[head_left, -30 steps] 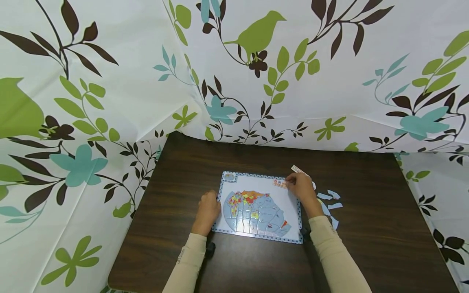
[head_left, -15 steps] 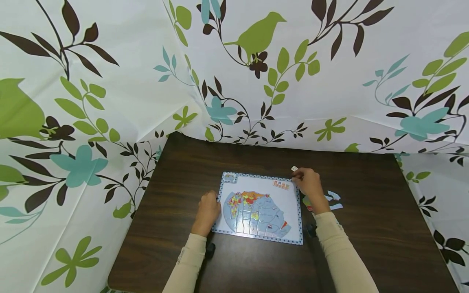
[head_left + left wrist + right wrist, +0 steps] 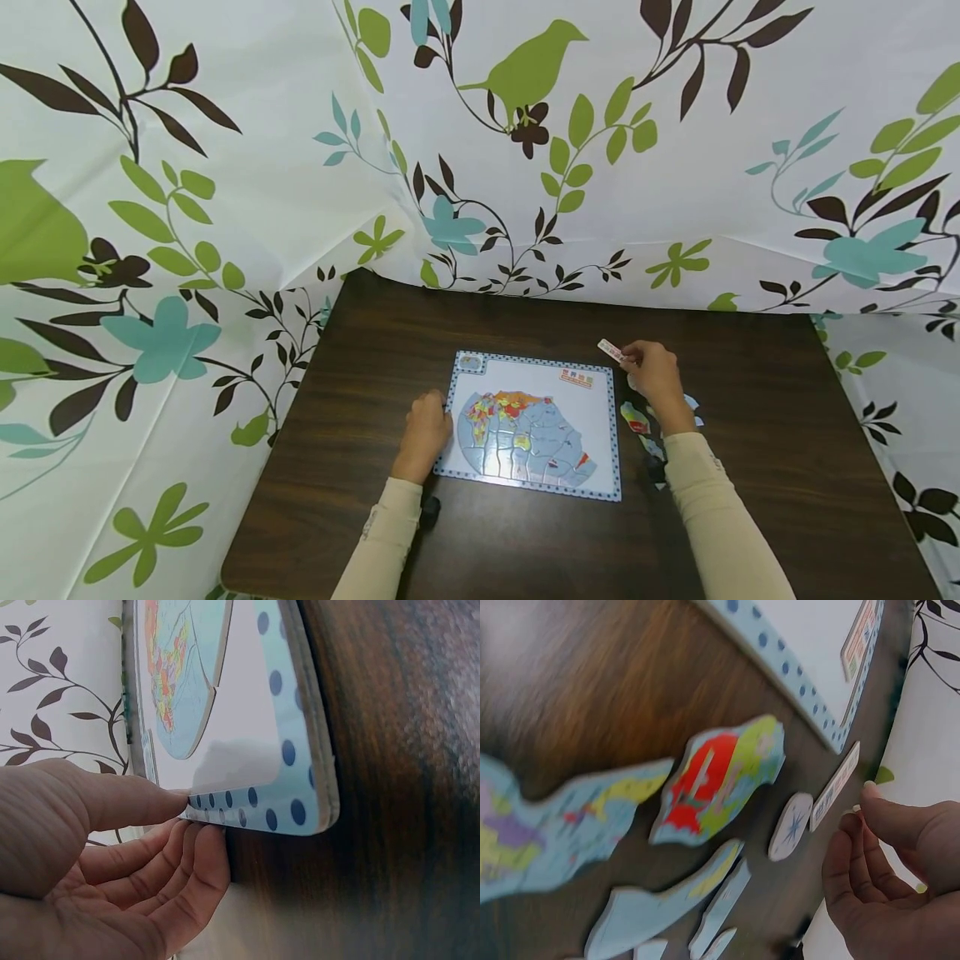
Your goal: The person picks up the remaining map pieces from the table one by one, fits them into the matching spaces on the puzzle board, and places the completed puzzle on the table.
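A world map puzzle board (image 3: 487, 373) with a dotted blue border lies on the table, part of its map filled in. My left hand (image 3: 426, 429) grips its left edge, thumb on top and fingers beneath, as the left wrist view shows. A small title piece (image 3: 576, 378) sits at the board's upper right. My right hand (image 3: 654, 377) is off the board's right side, thumb and fingertips close together beside a thin lettered strip (image 3: 835, 787) on the table. An oval compass piece (image 3: 790, 826) lies near that strip.
Several loose map pieces lie right of the board, including a red and green one (image 3: 718, 778) and a larger one with purple and yellow (image 3: 547, 825). The dark wooden table (image 3: 375, 333) meets a patterned curtain (image 3: 487, 258) at its back edge.
My right hand has left the title piece at the board's upper right and moved rightward past the lettered strip, which has stayed in place. My left hand has not moved.
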The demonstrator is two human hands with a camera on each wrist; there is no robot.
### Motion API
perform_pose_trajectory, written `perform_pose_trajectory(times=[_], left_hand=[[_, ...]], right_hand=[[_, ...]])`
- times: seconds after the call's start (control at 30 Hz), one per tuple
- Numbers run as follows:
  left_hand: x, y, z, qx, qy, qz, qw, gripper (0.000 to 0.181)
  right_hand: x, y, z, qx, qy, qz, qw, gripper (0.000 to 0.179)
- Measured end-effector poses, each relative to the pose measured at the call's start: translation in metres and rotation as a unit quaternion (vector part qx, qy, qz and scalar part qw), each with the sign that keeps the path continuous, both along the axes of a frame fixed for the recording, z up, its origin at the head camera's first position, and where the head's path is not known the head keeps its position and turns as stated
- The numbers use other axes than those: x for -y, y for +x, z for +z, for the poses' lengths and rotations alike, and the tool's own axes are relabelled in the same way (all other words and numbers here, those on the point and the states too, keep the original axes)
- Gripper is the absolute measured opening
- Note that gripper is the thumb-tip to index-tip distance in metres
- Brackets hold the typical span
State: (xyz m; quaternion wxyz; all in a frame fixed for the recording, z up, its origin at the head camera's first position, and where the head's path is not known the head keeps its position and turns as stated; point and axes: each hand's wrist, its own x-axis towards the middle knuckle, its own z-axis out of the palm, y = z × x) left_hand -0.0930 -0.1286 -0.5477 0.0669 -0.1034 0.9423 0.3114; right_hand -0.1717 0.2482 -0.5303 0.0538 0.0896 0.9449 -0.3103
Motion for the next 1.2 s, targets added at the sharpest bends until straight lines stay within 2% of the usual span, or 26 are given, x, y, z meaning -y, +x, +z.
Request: perform_pose_trajectory(times=[0.4,0.57,0.77,1.0,1.2], left_hand=[[0.001,0.0,0.001,0.001,0.001,-0.004,1.0,0.015],[0.001,0.001,0.0,-0.014,-0.003,-0.006,0.9999,0.01],[0.0,0.002,0.0,-0.007,0.001,-0.002,1.0,0.011],[0.002,0.001,0.0,-0.014,0.004,-0.005,0.9999,0.01],[0.009,-0.001,-0.001,-0.019,0.014,-0.008,0.9997,0.013]], right_hand=[[-0.021,0.007,0.001,-0.008,-0.001,0.003,1.0,0.023],[-0.026,0.01,-0.002,0.016,0.008,-0.004,0.9998,0.023],[-0.03,0.014,-0.008,0.037,0.019,-0.003,0.9991,0.023],[-0.032,0.017,-0.013,0.03,0.017,0.013,0.9993,0.032],[-0.027,0.018,-0.014,0.034,0.009,0.009,0.9993,0.036]])
